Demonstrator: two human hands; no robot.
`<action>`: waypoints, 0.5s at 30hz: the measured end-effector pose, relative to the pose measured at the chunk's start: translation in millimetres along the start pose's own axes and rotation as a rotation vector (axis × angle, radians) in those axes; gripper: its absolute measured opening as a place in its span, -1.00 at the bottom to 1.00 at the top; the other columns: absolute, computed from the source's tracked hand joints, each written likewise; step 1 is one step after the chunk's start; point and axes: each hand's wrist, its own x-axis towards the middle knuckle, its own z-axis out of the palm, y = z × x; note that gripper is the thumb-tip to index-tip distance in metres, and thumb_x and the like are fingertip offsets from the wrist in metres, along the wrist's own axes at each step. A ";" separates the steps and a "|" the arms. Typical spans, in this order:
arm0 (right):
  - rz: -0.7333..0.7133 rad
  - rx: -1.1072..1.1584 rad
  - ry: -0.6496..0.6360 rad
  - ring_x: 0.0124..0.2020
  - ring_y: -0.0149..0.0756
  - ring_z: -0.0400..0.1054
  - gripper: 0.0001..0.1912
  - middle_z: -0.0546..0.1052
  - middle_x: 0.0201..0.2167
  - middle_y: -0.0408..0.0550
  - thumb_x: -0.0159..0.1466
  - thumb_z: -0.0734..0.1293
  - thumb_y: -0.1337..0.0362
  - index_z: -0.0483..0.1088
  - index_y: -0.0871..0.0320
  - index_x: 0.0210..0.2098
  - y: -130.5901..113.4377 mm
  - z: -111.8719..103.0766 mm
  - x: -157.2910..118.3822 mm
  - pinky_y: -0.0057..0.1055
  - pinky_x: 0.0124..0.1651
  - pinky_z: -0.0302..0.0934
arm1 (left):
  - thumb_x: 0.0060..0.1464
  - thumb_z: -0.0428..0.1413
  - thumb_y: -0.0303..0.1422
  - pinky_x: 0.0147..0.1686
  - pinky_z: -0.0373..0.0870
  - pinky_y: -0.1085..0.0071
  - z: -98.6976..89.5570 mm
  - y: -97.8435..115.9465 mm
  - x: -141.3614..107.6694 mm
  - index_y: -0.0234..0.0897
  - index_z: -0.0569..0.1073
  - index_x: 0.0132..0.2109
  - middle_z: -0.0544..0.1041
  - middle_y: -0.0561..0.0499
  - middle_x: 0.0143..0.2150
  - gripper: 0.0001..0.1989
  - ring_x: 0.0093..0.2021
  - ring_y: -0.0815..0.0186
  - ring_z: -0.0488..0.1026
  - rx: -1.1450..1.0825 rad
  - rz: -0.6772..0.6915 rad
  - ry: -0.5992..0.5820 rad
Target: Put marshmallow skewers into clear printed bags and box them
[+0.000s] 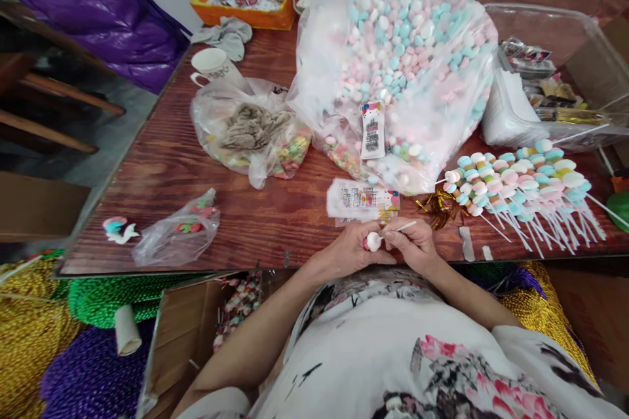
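Close to the table's front edge, my left hand (348,250) is closed around a small stack of white and pink marshmallows (374,241). My right hand (413,247) pinches a thin white stick (405,226), its lower end close to the white marshmallow; whether it has gone in, I cannot make out. Just beyond my hands lies a stack of printed clear wrappers (361,201). Right of them are gold twist ties (438,208) and a pile of finished marshmallow skewers (521,180) with white sticks.
A large bag of pastel marshmallows (403,46) fills the table's back middle. Left of it are a bag with a brown cloth (253,127), a white mug (213,65) and an orange tray (240,16). A clear plastic bin (550,13) stands at right. A small bag (167,242) lies front left.
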 end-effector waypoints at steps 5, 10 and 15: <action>0.083 0.153 0.360 -0.61 -0.48 0.19 -0.85 0.40 -0.64 -0.23 0.27 0.36 0.23 0.50 0.13 -0.40 9.0 -8.1 1.1 -0.47 -0.49 0.11 | -0.01 0.25 -0.22 -0.31 0.25 0.43 -4.5 -0.9 -13.7 -0.25 0.41 -0.12 0.48 0.08 -0.34 -0.67 -0.32 0.29 0.38 0.368 -0.120 0.124; 0.050 0.081 0.361 -0.61 -0.49 0.17 -0.85 0.36 -0.67 -0.25 0.24 0.38 0.25 0.49 0.14 -0.45 8.0 -14.0 4.9 -0.48 -0.48 0.09 | 0.13 0.08 -0.35 -0.37 0.18 0.40 10.8 -10.1 -21.1 -0.25 0.37 -0.24 0.49 0.00 -0.35 -0.93 -0.35 0.24 0.42 0.710 -0.147 0.216; 0.099 0.009 0.363 -0.62 -0.48 0.12 -0.76 0.31 -0.69 -0.25 0.22 0.39 0.17 0.43 0.15 -0.52 1.6 -10.0 7.8 -0.47 -0.52 0.04 | 0.16 0.09 -0.28 -0.35 0.22 0.37 18.2 -7.8 -18.1 -0.26 0.35 -0.20 0.50 -0.04 -0.31 -0.85 -0.30 0.19 0.46 0.767 -0.119 0.281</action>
